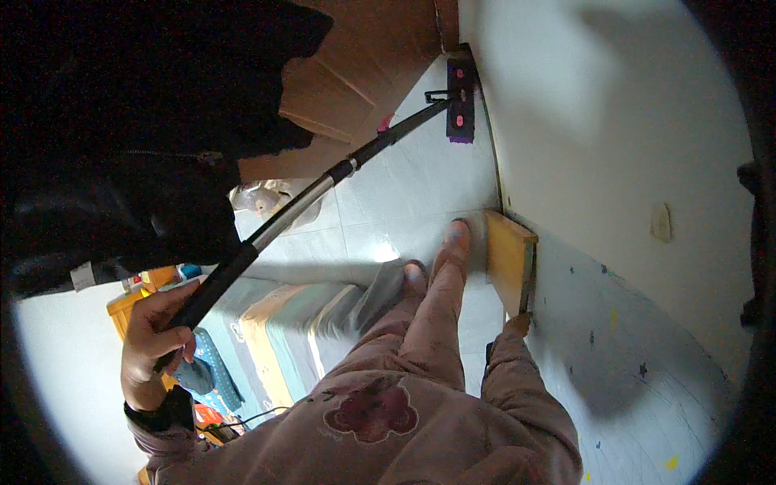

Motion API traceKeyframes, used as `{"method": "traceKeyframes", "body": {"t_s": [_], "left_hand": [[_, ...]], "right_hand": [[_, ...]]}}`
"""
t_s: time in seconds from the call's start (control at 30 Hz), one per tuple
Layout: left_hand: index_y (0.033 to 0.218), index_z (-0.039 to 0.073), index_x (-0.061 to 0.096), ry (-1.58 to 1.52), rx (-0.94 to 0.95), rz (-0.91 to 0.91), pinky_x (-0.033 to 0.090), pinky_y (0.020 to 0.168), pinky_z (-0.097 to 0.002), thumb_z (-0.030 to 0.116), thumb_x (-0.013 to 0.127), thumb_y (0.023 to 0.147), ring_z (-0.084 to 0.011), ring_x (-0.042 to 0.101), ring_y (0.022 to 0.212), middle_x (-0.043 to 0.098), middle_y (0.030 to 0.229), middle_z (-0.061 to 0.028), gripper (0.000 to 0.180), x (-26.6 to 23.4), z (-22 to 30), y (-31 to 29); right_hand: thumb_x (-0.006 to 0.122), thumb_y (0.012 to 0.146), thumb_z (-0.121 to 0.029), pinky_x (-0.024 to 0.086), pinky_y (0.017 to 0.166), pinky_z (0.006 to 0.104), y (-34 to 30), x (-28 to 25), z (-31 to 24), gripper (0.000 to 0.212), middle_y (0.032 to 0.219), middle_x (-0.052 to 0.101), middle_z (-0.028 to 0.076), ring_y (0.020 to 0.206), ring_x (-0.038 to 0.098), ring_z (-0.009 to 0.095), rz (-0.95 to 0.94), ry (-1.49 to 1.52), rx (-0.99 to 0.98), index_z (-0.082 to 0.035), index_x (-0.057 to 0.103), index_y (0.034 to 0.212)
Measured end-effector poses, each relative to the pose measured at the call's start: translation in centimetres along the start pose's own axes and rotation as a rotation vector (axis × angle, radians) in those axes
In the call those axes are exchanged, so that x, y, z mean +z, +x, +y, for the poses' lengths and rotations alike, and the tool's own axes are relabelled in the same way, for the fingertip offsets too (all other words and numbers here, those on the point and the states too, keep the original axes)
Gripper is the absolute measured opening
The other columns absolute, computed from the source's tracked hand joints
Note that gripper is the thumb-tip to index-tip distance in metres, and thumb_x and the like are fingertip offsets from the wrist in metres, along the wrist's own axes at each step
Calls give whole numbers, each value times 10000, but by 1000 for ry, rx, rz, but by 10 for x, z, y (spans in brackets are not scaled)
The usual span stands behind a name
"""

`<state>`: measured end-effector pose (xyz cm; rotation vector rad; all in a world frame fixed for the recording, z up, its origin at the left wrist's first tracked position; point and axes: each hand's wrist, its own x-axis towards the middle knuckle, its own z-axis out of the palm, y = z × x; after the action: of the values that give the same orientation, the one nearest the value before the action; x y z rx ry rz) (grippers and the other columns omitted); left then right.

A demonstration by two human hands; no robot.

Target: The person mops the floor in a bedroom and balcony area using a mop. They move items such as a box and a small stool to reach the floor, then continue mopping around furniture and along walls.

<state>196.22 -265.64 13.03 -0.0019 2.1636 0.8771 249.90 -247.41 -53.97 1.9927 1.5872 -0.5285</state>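
Note:
My left hand (158, 335) is closed around the black grip of a flat mop (295, 208). Its silver and black pole slants up to the right, away from me. At the far end, the dark mop head (461, 101) with pink spots and a purple fringe lies on the floor along the base of the wall. My right hand (518, 324) is down by my right side, at the near end of a wooden panel (509, 259). Its fingers are too small and shaded to make out, so whether it grips the panel is unclear.
A bed with a striped cover (275, 323) stands to my left. Black jackets (121, 145) hang at upper left, before a large brown cardboard piece (356, 81). A pale plastic bag (267, 200) sits on the tiled floor (356, 218). The white wall (598, 145) runs along the right.

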Motion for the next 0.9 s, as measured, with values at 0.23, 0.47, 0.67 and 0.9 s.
{"method": "traceKeyframes", "body": {"t_s": [0.23, 0.47, 0.67, 0.9], "left_hand": [[1307, -111, 505, 39, -48, -48, 364, 317, -192, -20, 583, 673, -132, 595, 491, 670, 892, -187, 645, 8, 24, -10], [1347, -37, 505, 95, -38, -197, 407, 372, -189, -34, 626, 813, -94, 617, 581, 666, 837, -91, 548, 5, 28, -26], [1349, 23, 501, 556, 332, -208, 490, 445, -291, 62, 639, 851, -173, 641, 565, 661, 818, -117, 519, 1, 21, -31], [1187, -27, 564, 1291, 655, 75, 553, 525, -358, 107, 622, 829, -273, 679, 624, 644, 781, -116, 387, 20, 7, -46]], "right_hand": [[623, 877, -299, 527, 882, 487, -36, -44, -34, 657, 1312, 524, 190, 1092, 602, 354, 70, -223, 145, 20, 361, 1388], [713, 759, -294, 414, 1029, 411, -163, -184, -224, 752, 1325, 509, 206, 1241, 486, 349, 232, 332, -636, -4, 422, 1388], [796, 686, -149, 310, 1117, 464, -312, -319, -403, 701, 1467, 391, 154, 1359, 368, 340, 131, 479, -1697, -156, 485, 1315], [741, 788, -317, 476, 758, 448, -313, -318, -444, 285, 856, 621, 147, 895, 585, 345, 87, 311, -1655, -64, 613, 762]]}}
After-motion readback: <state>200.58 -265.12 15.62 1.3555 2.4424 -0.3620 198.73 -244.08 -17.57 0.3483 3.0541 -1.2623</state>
